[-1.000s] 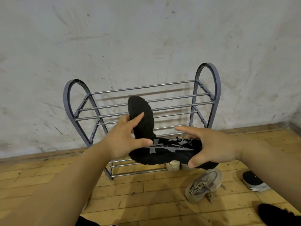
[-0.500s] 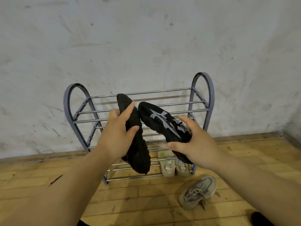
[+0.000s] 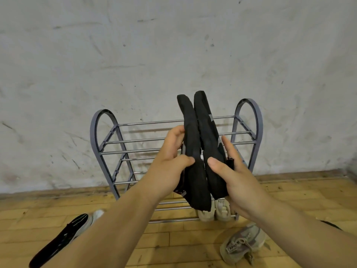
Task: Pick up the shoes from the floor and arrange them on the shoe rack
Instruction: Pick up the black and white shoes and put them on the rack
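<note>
My left hand (image 3: pixel 170 157) grips one black shoe (image 3: pixel 193 161), my right hand (image 3: pixel 231 171) the other black shoe (image 3: pixel 208 140); soles pressed together, toes up, before the shoe rack (image 3: pixel 108 144). Beige pair (image 3: pixel 214 211) apparently sits on bottom rails. Grey sneaker (image 3: pixel 241 246) on floor (image 3: pixel 173 238).

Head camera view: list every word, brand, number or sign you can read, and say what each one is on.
"CAPAO": my best reading of the slightly blurred tongue label on the grey sneaker lying on the floor.
The black shoes held in the left hand and right hand show grey markings, but no readable text.
Nothing else carries lettering.
</note>
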Tool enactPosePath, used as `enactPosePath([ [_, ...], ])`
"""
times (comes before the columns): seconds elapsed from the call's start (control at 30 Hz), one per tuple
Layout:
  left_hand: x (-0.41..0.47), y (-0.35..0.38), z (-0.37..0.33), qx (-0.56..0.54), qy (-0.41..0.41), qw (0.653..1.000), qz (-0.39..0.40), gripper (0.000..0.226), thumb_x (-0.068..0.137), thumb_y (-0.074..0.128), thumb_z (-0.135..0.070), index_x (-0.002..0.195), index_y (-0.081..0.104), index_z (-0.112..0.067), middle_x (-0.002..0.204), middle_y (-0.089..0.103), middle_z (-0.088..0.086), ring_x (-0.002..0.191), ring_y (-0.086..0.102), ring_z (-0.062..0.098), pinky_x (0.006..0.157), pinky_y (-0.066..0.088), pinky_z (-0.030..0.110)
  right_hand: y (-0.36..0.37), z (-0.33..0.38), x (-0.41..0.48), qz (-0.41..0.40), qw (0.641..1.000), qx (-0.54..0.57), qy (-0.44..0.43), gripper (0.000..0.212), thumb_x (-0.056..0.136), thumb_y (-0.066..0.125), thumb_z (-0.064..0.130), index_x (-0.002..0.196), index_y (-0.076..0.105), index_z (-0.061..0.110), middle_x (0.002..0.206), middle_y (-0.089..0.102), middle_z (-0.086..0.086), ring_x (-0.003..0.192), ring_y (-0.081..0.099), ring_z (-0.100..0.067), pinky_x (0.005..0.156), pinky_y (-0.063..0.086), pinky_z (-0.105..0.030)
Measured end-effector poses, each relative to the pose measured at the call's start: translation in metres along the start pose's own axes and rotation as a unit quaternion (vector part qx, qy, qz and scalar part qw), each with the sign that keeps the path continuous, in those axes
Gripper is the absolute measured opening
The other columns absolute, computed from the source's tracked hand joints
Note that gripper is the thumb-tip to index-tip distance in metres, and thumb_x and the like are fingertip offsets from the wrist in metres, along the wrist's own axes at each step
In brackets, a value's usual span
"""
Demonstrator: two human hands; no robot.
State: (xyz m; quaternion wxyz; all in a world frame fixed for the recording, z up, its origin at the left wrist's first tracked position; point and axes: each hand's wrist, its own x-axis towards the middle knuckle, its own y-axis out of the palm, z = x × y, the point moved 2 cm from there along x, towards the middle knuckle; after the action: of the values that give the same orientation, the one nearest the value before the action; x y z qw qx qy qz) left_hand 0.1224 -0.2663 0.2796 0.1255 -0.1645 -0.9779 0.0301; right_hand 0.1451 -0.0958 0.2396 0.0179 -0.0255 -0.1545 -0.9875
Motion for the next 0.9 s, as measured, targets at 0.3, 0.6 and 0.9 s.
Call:
enactPosePath([
  [0.3,-0.003,0.004,0.008,-0.012,-0.008,0.993,0.116,0.094,0.1,0.053,-0.002,0.146,0.005,-0.069,0.142,0.05,-0.041,0.135,0.051,-0.002,0.109,0.047,0.026,-0.001,0.001,0.006,-0.014,0.997,-0.062,-0.034,0.074,0.088,0.064,0.031,0.143,0.032,0.068,0.14,0.063,0.005,0.116,0.069,-0.017,0.102,0.053,-0.047],
  [0.6,-0.003,-0.035,0.032,0.233,-0.053,0.97,0.049,0.048,0.105,0.054,-0.033,0.144,0.045,-0.061,0.143,0.048,-0.02,0.134,0.047,0.006,0.117,0.041,0.042,-0.038,0.017,0.007,0.014,0.951,-0.307,-0.018,0.076,0.097,0.065,0.03,0.146,0.023,0.07,0.133,0.052,0.034,0.111,0.063,0.002,0.097,0.051,-0.029],
  [0.9,-0.033,-0.068,0.063,0.431,-0.216,0.82,0.308,0.043,0.104,0.053,-0.047,0.145,0.046,-0.057,0.131,0.044,-0.028,0.125,0.047,0.003,0.105,0.036,0.025,-0.109,0.005,0.005,0.234,0.829,-0.464,0.208,0.071,0.09,0.075,0.034,0.139,0.037,0.071,0.135,0.058,0.019,0.108,0.066,-0.004,0.087,0.051,-0.019],
])
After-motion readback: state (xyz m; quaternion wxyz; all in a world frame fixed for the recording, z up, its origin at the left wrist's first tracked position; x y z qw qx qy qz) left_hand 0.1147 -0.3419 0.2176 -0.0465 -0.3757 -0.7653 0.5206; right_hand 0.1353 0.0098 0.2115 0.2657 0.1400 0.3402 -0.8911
